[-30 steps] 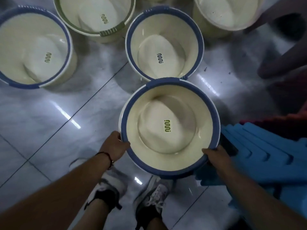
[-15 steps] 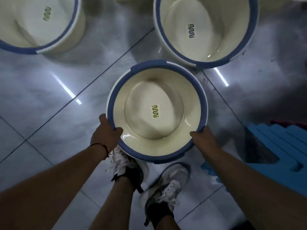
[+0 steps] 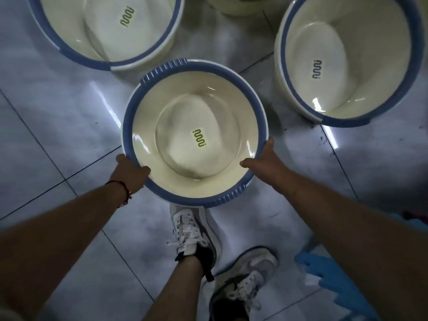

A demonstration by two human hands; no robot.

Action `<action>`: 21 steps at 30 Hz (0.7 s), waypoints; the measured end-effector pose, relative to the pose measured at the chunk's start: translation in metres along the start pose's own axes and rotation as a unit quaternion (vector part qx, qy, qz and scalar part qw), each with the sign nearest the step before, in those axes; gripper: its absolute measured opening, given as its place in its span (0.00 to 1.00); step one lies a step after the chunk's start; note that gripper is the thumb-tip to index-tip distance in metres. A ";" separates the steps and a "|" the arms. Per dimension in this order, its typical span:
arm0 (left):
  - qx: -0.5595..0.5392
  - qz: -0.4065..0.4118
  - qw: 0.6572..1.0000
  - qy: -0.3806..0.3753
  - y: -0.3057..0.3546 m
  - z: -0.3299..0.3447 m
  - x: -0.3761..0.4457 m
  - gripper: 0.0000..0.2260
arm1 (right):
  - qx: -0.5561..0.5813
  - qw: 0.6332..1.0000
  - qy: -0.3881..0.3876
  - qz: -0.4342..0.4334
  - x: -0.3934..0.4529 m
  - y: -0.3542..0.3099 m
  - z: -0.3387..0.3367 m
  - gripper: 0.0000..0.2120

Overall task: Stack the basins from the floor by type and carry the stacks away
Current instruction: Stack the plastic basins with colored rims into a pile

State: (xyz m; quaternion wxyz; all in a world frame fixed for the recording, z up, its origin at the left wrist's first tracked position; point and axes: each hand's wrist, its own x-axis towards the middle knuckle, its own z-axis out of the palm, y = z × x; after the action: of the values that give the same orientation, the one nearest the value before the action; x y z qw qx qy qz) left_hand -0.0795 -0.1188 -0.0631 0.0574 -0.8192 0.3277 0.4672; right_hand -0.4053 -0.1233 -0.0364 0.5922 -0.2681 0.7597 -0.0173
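Both hands are gripping the blue-rimmed basin (image 3: 195,133): left hand (image 3: 129,174) and right hand (image 3: 264,159) are curling fingers round opposite rim edges, thumbs inside.

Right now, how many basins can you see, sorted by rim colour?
Blue-rimmed basins: 3, the held one, one at top left, one at top right
Green-rimmed basin: 1, partly cut off at top
Total: 4

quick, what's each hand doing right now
Left hand: gripping the held basin by its rim.
Right hand: gripping the same rim, opposite side.
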 end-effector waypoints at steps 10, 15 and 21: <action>0.421 0.242 0.872 0.054 0.099 -0.041 -0.087 0.38 | -0.475 0.861 0.054 -0.174 -0.072 -0.083 -0.090 0.39; 0.450 0.365 0.815 0.008 0.217 -0.023 -0.135 0.35 | -0.575 0.800 0.055 -0.163 -0.099 -0.117 -0.169 0.38; 0.469 0.412 0.781 0.022 0.329 0.027 -0.148 0.31 | -0.586 0.797 0.056 -0.132 -0.059 -0.119 -0.251 0.41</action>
State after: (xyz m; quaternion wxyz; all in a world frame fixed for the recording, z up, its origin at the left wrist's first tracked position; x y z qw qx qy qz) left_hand -0.3450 -0.2924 0.1098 0.2296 -0.4876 0.8140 0.2167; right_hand -0.5783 -0.2733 0.1319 0.2701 -0.6600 0.6138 0.3387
